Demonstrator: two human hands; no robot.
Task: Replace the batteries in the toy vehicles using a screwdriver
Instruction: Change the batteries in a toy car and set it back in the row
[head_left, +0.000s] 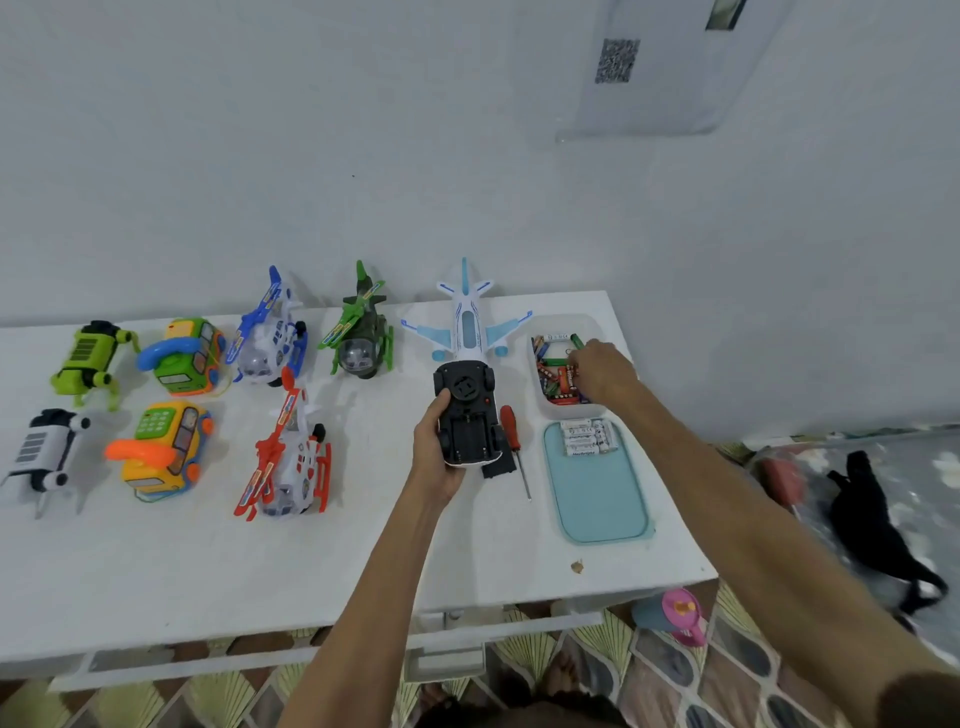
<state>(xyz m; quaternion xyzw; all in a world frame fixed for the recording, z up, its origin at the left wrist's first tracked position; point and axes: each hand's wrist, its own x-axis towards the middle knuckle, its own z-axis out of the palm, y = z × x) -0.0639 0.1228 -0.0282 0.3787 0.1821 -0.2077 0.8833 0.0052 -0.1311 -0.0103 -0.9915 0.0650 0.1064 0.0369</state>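
My left hand (434, 452) grips an upturned toy car (467, 413) with a black underside and an open battery bay, held just above the white table (208, 571). Its black cover (498, 467) lies beside it. A red-handled screwdriver (514, 447) lies on the table right of the car. My right hand (602, 371) reaches into a clear box (566, 325) of mixed batteries, fingers down among them; whether it holds one is hidden. White batteries (589, 437) lie at the far end of a light blue tray (597, 499).
A white and blue toy plane (467, 317) stands behind the car. Toy helicopters, phone buses and robot dogs fill the table's left half, such as the red helicopter (291, 457). A pink cup (675, 616) sits on the floor past the table's right corner.
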